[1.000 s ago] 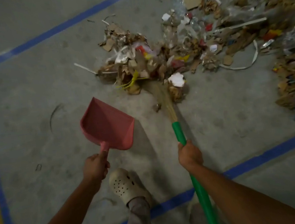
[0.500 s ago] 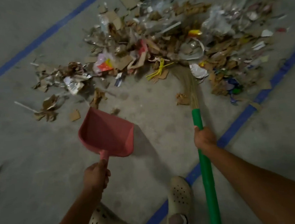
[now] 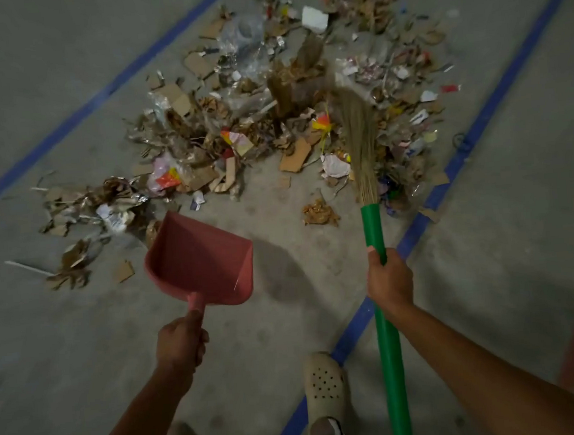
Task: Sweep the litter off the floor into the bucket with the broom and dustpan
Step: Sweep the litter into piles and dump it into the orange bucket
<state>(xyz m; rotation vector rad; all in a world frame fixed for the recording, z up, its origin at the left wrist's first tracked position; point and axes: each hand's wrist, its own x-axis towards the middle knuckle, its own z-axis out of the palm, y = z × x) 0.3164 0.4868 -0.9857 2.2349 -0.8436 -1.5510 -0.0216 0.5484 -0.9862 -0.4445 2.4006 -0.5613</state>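
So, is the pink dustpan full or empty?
Empty: the dustpan shows only bare pink plastic inside; the litter lies outside it.

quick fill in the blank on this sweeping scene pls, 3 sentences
1. The left hand grips the dustpan by its ____.
2. The right hand grips the broom by its ____ shaft.
3. The line on the floor crossing under the broom is ____.

Missing words: handle; green; blue.

Pink dustpan (image 3: 201, 260) tilted beside scattered cardboard litter (image 3: 237, 128), green-handled straw broom (image 3: 363, 163) amid it
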